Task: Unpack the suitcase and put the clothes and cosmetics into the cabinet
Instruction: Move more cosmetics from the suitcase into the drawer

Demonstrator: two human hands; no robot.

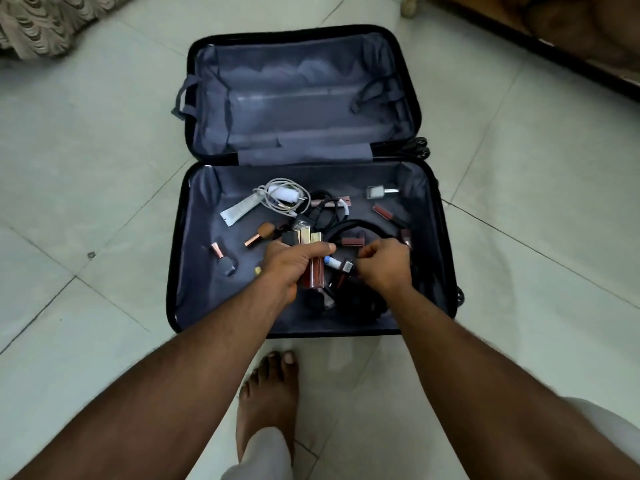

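Suitcase: lies open flat on the tiled floor; far half holds only its grey lining and straps, near half holds the loose items. I see no clothes in either half.
Left hand: I have its fingers curled round a bundle of cosmetics, several lipstick and gloss tubes gripped upright together over the near half.
Right hand: fingers narrow, pinching one more small tube just beside the bundle; its exact type I cannot tell.
Remaining cosmetics: nail polish bottle at the left wall, another polish bottle near centre, a clear-capped bottle at the far right, a lip gloss below it, a white squeeze tube.
Non-cosmetics: white charger and cable; black cables coiled under my hands.
Handling, tubes: light, rigid, smooth-sided, so I judge they may slip out of a full fist; grip across the barrels, not the caps.
Handling, polish bottles: likely glass, small and breakable; take by the body, keep upright.
Risk: tubes lie tangled with the black cables, so lifting could drag a loop along.
Cabinet: not identifiable; a wooden edge shows at upper right.
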